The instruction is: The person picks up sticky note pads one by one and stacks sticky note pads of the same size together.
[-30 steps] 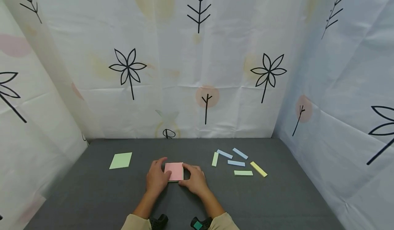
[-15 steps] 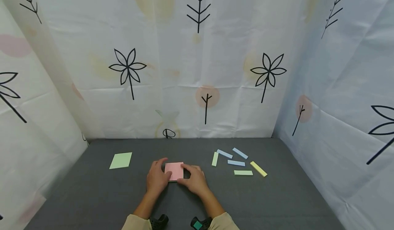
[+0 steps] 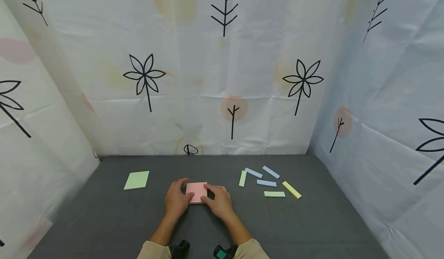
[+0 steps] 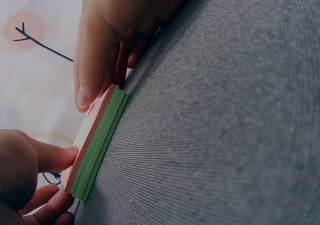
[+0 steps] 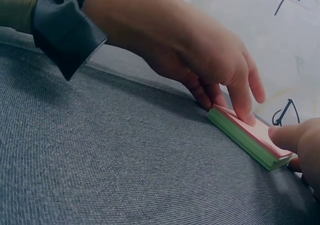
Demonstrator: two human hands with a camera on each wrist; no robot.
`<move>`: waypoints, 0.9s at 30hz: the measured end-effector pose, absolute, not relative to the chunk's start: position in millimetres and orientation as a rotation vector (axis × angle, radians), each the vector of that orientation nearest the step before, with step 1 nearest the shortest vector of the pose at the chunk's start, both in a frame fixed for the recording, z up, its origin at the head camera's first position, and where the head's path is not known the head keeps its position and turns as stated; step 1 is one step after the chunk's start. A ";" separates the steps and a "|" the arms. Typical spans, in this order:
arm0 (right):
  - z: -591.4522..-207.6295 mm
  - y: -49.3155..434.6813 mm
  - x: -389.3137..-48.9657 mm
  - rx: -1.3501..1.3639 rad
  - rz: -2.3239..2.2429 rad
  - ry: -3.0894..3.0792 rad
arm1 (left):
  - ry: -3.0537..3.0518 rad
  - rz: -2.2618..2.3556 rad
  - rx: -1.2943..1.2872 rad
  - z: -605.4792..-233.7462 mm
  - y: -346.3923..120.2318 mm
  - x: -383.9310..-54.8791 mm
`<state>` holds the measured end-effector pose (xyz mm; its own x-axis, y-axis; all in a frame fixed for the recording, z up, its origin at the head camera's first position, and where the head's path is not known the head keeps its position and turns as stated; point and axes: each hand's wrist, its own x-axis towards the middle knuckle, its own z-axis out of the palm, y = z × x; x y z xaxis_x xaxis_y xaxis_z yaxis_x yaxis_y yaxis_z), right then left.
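A square stack of sticky notes [image 3: 196, 191] lies on the grey table, pink on top with green layers [image 4: 98, 147] below it. My left hand [image 3: 176, 200] grips its left side, with the thumb on the pink face and fingers at the far left edge. From the right, my right hand [image 3: 219, 203] holds the stack's right side. Its thumb [image 5: 285, 136] reaches onto the pink top near the front corner. The layers' edges look slightly stepped in the left wrist view. Parts of the far and side edges are hidden by fingers.
A light green square note [image 3: 137, 180] lies to the left. On the right are scattered narrow strips: blue [image 3: 266, 183], green [image 3: 274, 194] and yellow [image 3: 291, 190]. Patterned white cloth walls [image 3: 194, 78] close off the table's back and sides. Black devices [image 3: 179, 248] sit at both wrists.
My right thumb has shifted from the front edge up onto the pink top near the corner. The left hand stays almost still, and the stack has barely moved.
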<state>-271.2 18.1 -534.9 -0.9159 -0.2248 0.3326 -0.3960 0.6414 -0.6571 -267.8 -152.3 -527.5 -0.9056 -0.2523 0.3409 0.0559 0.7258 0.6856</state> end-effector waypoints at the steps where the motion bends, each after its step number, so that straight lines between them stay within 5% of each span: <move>1: -534.4 17.7 -271.3 0.505 1.124 -2.645 | -2.515 -1.021 0.149 -527.4 -152.5 -267.8; 27: -533.9 7.3 -269.7 0.449 0.958 -2.667 | -2.530 -1.046 0.213 -524.8 -148.8 -265.9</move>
<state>-269.7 7.3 -533.9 -0.9153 -0.1956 0.3521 -0.3750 0.7330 -0.5675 -265.9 -148.8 -524.8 -0.9111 -0.2844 0.2983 0.0094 0.7093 0.7048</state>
